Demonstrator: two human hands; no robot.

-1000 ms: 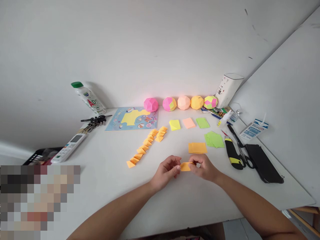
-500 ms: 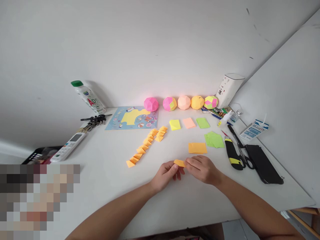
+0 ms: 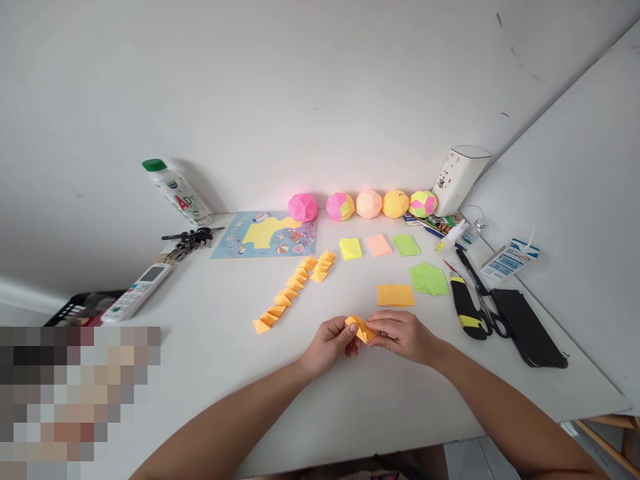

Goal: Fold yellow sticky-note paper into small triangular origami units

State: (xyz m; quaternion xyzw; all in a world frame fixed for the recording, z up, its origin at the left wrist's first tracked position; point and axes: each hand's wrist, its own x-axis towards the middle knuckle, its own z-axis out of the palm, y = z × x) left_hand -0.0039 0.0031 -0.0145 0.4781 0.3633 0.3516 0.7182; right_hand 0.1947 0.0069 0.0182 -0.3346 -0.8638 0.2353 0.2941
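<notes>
Between my two hands is a folded orange paper piece [image 3: 361,329], its creased flaps facing up. My left hand [image 3: 331,343] pinches its left end with the thumb on top. On the right end, the fingers of my right hand [image 3: 400,335] close around the paper. Left of the hands, a slanting row of folded orange paper units [image 3: 286,297] lies on the table, with a shorter row [image 3: 323,267] beside its far end. A stack of flat orange paper sheets [image 3: 395,295] rests just beyond my right hand.
Green sheets [image 3: 429,279], a utility knife [image 3: 467,308], scissors [image 3: 484,312] and a black phone [image 3: 529,328] lie at the right. Several paper balls [image 3: 369,205] line the wall behind small paper pads [image 3: 379,245]. A bottle [image 3: 180,195] and a remote [image 3: 137,293] are at the left.
The orange paper piece has turned in my fingers, and more of its folded flaps now show. My right hand's fingers have shifted slightly along it. Things on the table stay put.
</notes>
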